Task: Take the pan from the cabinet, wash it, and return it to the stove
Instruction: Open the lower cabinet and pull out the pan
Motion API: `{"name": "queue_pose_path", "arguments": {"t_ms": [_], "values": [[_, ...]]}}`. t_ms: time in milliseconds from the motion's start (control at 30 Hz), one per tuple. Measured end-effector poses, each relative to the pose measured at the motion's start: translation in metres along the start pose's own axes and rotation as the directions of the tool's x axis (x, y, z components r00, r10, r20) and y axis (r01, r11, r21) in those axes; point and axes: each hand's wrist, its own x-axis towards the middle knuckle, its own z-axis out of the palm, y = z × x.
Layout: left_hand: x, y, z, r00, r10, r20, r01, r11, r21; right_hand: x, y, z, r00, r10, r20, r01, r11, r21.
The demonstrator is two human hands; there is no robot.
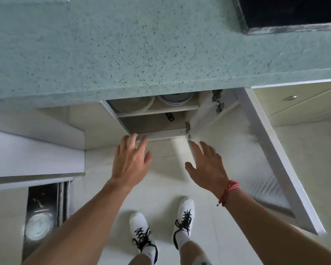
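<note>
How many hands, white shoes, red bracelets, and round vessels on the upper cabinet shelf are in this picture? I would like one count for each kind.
Hands: 2, left hand and right hand
White shoes: 2
Red bracelet: 1
Round vessels on the upper shelf: 2
Total: 7

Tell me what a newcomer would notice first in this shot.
Two bare hands, the left hand and right hand, reach with fingers spread toward an open cabinet under the speckled green countertop, its door swung out to the right. On its upper shelf sit round white-rimmed vessels. A red cord bracelet circles the right wrist, and white sneakers stand on the floor below.
</note>
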Motion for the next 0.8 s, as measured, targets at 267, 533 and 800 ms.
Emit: {"name": "queue_pose_path", "arguments": {"t_ms": [267,533,800], "values": [[0.083,-0.017,0.142,0.995,0.008,0.103,-0.01,1.0,0.017,0.107,0.036,0.122,0.999,-0.024,0.043,0.022,0.999,0.04],[0.18,-0.044,0.25,0.995,0.023,0.094,-0.023,1.0,0.002,0.236,0.046,0.221,0.997,-0.057,-0.054,0.066,0.984,0.163],[0.263,-0.075,0.321,1.0,0.003,-0.019,-0.002,1.0,0.028,0.361,0.048,0.258,0.966,-0.067,-0.25,0.086,0.994,0.066]]}}
